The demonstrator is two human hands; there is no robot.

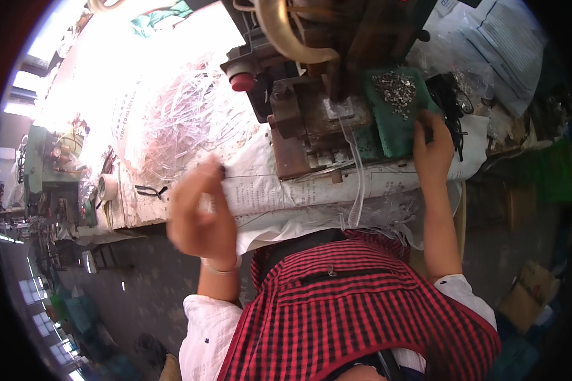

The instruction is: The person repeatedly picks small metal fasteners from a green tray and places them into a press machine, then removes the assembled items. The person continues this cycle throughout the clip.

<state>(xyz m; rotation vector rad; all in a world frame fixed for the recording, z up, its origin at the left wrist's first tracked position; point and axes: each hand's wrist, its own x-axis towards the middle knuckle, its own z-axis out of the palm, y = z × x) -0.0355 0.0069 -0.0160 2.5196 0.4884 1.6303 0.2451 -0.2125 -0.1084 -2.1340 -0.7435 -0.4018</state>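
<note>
Red-and-black checked apron (337,317) fills the head view's bottom. Left of the machine (287,152), the blurred left hand (202,209) curls; I cannot tell its hold. Right hand (433,146), fingers bent, is at the green tray's (394,136) edge, grasp unclear. Metal pieces (395,90) lie on it; a clear strip (361,174) trails from the machine.

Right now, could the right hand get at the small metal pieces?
Likely yes: the right hand is at the green surface, close to the metal pieces, with nothing visible between.
</note>
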